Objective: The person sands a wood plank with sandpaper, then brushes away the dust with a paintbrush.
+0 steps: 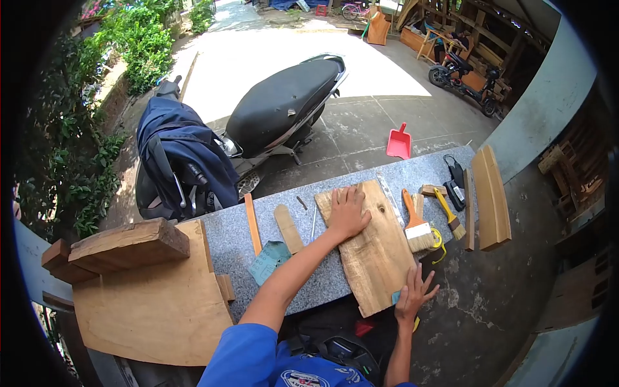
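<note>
My left fingers [349,209] press flat and spread on the wooden board [377,245], while my right fingers [416,291] hold the teal sandpaper [396,297] at its near edge, beside the paintbrush [417,226].

There is one wide, light-brown wood board [374,258]. I count two flat paint brushes near three o'clock from it: one orange-handled brush [414,222], one yellow-handled brush [450,214]. Two black motorbikes: one [280,100] at eleven, one [459,63] at one.
</note>
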Motion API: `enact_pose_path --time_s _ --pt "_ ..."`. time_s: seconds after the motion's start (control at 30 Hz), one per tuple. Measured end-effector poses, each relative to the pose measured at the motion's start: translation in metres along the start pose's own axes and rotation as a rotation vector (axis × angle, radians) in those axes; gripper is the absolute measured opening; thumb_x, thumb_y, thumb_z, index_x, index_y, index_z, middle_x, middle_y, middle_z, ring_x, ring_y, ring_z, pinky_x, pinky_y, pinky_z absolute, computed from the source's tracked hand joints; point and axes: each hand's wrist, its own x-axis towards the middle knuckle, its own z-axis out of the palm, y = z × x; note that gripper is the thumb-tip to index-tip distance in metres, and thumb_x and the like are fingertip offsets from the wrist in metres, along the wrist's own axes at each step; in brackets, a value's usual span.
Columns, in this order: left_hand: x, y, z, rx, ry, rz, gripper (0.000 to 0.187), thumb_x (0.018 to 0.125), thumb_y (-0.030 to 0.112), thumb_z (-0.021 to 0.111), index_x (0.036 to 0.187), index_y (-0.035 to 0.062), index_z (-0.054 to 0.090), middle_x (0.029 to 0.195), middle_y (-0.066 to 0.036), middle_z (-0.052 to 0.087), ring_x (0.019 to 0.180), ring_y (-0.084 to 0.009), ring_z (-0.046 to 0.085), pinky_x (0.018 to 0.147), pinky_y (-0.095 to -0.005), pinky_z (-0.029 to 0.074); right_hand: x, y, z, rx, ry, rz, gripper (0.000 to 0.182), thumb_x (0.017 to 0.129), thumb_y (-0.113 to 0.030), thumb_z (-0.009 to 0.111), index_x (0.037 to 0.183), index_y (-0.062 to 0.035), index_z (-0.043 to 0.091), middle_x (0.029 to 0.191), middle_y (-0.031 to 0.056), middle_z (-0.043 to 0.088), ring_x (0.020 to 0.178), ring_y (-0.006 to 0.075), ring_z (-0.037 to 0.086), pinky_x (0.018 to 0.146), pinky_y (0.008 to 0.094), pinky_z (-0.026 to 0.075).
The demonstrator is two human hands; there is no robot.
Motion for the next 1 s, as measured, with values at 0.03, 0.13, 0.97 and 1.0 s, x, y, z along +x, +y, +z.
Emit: enact_pose_path --time_s 0.03,0.13,0.97,1.0 --pt "0.000 0.001 0.000 -0.017 -0.006 -0.008 0.053 0.078 0.040 0.049 0.118 0.0049 0.045 0.125 -0.016 0.038 0.127 -0.0306 0.025 0.105 -0.0535 0.013 -0.004 -0.010 0.000 -0.007 -0.041 -0.051 0.048 0.087 -0.028 0.030 0.125 -0.0067 0.050 0.136 0.0085 0.041 0.134 0.0350 0.015 0.104 0.0556 -0.007" --pt "-0.001 0.000 0.000 -0.019 -0.043 -0.014 0.053 0.079 0.040 0.048 0.118 0.0046 0.045 0.128 -0.017 0.037 0.127 -0.0312 0.026 0.105 -0.0536 0.012 -0.020 -0.013 0.006 -0.061 -0.150 -0.209 0.049 0.087 -0.028 0.029 0.127 -0.0060 0.047 0.139 0.0095 0.037 0.135 0.0362 0.013 0.104 0.0559 -0.008" --pt "0.000 -0.001 0.001 0.021 -0.039 0.016 0.054 0.080 0.039 0.046 0.120 0.0028 0.042 0.128 -0.018 0.035 0.126 -0.0321 0.025 0.104 -0.0549 0.013 -0.025 -0.003 0.002 0.027 -0.311 -0.277 0.050 0.085 -0.028 0.029 0.122 -0.0046 0.053 0.132 0.0118 0.045 0.132 0.0358 0.023 0.107 0.0553 0.001" --pt "0.001 -0.002 -0.002 0.023 -0.045 0.020 0.054 0.080 0.039 0.046 0.120 0.0027 0.042 0.128 -0.018 0.035 0.126 -0.0322 0.025 0.104 -0.0548 0.012 -0.014 0.007 0.004 -0.013 -0.192 -0.216 0.050 0.085 -0.029 0.030 0.122 -0.0049 0.052 0.132 0.0109 0.045 0.132 0.0355 0.022 0.107 0.0548 0.001"
